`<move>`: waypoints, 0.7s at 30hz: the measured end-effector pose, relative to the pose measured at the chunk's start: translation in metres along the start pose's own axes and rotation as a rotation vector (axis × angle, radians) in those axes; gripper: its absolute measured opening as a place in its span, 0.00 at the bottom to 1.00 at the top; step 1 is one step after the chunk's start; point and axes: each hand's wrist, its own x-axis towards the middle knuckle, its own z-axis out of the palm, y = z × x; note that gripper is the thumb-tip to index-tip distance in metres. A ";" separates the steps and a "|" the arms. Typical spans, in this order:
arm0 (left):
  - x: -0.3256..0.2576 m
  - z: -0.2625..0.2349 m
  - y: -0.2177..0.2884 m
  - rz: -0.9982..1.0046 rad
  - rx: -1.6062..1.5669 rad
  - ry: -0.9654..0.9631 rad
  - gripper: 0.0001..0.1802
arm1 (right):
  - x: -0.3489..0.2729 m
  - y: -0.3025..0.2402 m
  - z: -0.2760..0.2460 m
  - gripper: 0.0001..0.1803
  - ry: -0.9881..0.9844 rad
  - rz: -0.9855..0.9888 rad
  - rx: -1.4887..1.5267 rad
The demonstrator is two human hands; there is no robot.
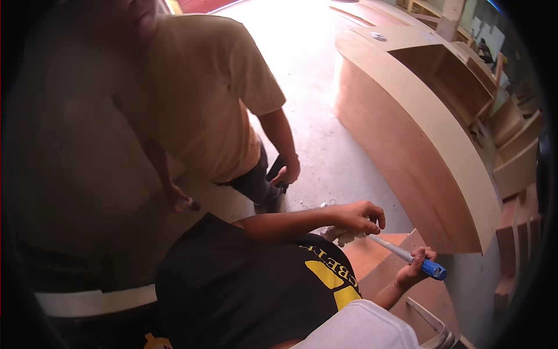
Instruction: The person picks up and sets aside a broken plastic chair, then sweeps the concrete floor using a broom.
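Tool (407, 256) half-hidden between hands

A thin grey tool with a blue end (407, 256) lies slanted, the blue end lower right. A crumpled white cloth (343, 234) wraps its upper end, above a brown wooden board.
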 end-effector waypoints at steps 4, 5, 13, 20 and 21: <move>-0.035 -0.015 0.013 -0.102 0.058 0.195 0.15 | 0.050 -0.003 0.038 0.16 -0.121 0.001 0.117; -0.038 -0.022 0.016 -0.107 0.060 0.214 0.15 | 0.060 -0.003 0.053 0.16 -0.147 0.012 0.137; -0.054 -0.036 0.018 -0.164 -0.079 0.409 0.14 | 0.083 -0.019 0.094 0.16 -0.349 -0.019 0.181; -0.057 -0.059 0.007 -0.129 -0.125 0.407 0.14 | 0.084 -0.021 0.105 0.18 -0.278 0.024 0.109; -0.055 -0.062 0.003 -0.083 -0.106 0.394 0.14 | 0.085 -0.020 0.107 0.18 -0.281 0.023 0.106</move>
